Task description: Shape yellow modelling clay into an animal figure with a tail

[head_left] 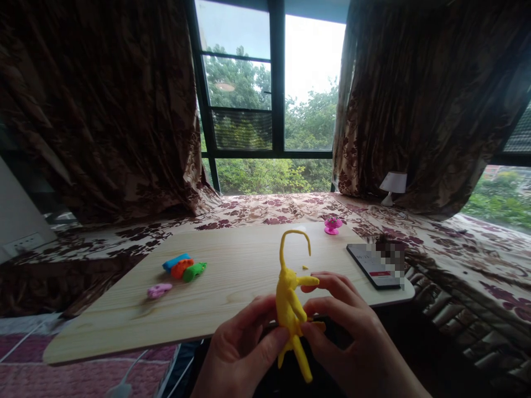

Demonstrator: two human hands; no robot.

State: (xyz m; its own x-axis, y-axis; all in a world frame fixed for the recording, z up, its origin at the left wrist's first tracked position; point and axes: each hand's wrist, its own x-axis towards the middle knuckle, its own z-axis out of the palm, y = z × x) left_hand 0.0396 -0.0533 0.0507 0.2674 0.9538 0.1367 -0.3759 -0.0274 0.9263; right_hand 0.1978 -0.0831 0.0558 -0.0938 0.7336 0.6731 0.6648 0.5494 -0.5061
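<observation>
A yellow clay figure (286,301) with thin limbs and a long curved strand rising from its top is held up in front of the table's near edge. My left hand (244,342) grips its body from the left, thumb across the lower front. From the right, my right hand (348,320) has its thumb and fingers closed around the figure's limbs on that side. Parts of the figure's lower body are hidden behind my fingers. A tiny yellow clay scrap (305,267) lies on the wooden table (232,249) just beyond my right hand.
On the table's left lie blue (177,261), orange (182,269), green (194,271) and pink (159,291) clay lumps. A magenta clay piece (332,225) stands at the far edge. To the right is a phone (373,266); a small lamp (392,187) stands behind, near the curtain.
</observation>
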